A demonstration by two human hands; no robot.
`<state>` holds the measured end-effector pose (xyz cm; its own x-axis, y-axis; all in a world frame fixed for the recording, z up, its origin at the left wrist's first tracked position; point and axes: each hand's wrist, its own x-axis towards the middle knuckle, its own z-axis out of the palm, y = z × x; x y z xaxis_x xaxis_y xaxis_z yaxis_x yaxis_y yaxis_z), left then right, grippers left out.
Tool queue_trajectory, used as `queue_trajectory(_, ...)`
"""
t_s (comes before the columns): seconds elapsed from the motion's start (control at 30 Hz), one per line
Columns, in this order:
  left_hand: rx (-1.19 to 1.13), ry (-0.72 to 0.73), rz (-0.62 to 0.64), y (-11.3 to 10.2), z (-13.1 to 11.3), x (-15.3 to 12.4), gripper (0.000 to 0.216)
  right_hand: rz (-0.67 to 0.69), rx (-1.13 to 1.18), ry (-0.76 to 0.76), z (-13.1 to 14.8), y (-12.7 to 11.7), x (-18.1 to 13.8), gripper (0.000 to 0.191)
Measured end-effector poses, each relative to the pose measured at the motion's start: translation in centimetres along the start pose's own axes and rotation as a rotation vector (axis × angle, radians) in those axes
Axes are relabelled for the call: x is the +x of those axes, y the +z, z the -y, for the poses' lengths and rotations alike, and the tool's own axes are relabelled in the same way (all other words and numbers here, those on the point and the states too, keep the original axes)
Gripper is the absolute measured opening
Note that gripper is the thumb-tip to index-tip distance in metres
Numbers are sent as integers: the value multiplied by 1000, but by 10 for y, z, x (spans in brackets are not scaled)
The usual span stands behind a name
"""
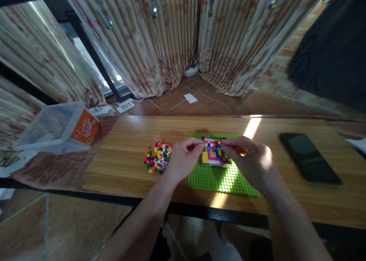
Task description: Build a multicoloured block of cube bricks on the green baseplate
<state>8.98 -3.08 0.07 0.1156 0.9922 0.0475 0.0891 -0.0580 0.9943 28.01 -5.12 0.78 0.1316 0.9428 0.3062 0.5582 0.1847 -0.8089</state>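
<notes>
Well, the bright brick block [213, 154] is just right of the frame's middle, likely light and stiff (hold its sides). The left hand [183, 156] and right hand [251, 160] bend their fingers by it; I can't tell their grip.

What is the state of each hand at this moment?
Left hand: at the multicoloured rectangular plastic-brick block; what it grips cannot be told.
Right hand: at the block's other side; likewise cannot be told.
</notes>
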Motion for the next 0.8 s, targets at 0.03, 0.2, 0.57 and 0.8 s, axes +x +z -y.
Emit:
queue_trajectory(0.03, 87, 56, 5, 0, 0, -1, 14, 4, -65, -33, 0, 2, 0, 13)
queue_trajectory(0.2, 480, 298, 21, 6, -3, -9, 20, -3, -338, -170, -2, 9, -1, 17)
queue_trajectory(0.57, 736, 355, 151, 19, 0, -15, 27, -61, -429, -182, 1, 14, 0, 15)
queue_trajectory(0.8, 732, 352, 130, 21, 0, -16, 27, -67, -266, -107, -1, 9, 1, 11)
